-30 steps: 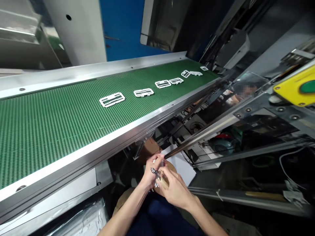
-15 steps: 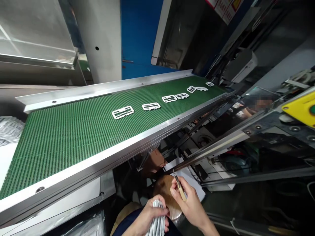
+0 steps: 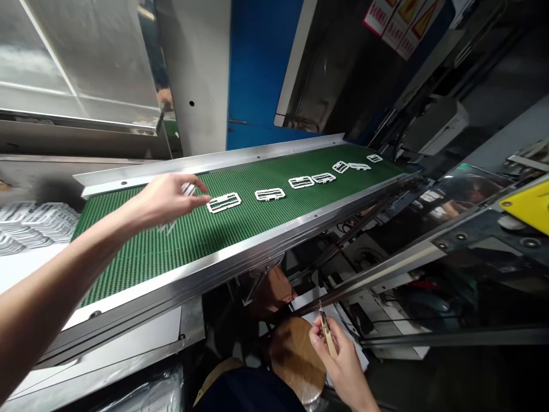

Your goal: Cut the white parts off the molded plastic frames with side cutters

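Left hand (image 3: 165, 200) over the green conveyor belt (image 3: 141, 257) seems to pinch a blurred white plastic frame (image 3: 187, 189), just beside a second frame (image 3: 223, 202). Right hand (image 3: 338, 366) closed on a wood-handled tool (image 3: 328, 337). Risk: a clumsy release could knock frames out of line.

L arm (image 3: 64, 257) stretched out high, L hand (image 3: 165, 200) palm down, R hand (image 3: 338, 357) low, curled in a pinch
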Motion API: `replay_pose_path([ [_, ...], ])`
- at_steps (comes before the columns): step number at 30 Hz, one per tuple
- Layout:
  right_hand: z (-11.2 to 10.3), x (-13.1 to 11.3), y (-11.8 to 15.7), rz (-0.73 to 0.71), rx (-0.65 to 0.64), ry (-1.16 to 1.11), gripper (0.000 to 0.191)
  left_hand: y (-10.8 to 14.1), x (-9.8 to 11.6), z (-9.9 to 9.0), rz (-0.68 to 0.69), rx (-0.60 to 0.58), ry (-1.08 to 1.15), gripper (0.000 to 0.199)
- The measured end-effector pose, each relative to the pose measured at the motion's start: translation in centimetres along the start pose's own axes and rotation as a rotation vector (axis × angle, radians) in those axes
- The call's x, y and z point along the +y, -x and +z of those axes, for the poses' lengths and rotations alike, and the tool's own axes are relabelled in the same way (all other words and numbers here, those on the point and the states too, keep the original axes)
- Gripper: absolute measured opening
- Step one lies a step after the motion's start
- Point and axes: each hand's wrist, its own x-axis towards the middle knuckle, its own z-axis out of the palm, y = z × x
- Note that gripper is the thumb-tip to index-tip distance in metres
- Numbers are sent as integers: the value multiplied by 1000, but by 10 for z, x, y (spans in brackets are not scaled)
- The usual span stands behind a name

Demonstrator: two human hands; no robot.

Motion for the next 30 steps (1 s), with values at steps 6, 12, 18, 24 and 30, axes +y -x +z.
replay_pose_path([
  [6,6,-5,3,-28,1,19,21,-90,-15,31,61,-178,-303,19],
  [12,5,-2,7,44,-35,14,25,-93,-19,39,43,-268,-250,15],
  [18,6,-19,-9,1,-71,-3,20,-55,13,15,-39,-346,136,22],
  [24,-7,-71,-29,-142,-12,-346,19,48,60,36,236,-647,196,20],
  [30,0,-75,-23,-9,-285,-352,19,128,0,125,-4,-916,572,11],
])
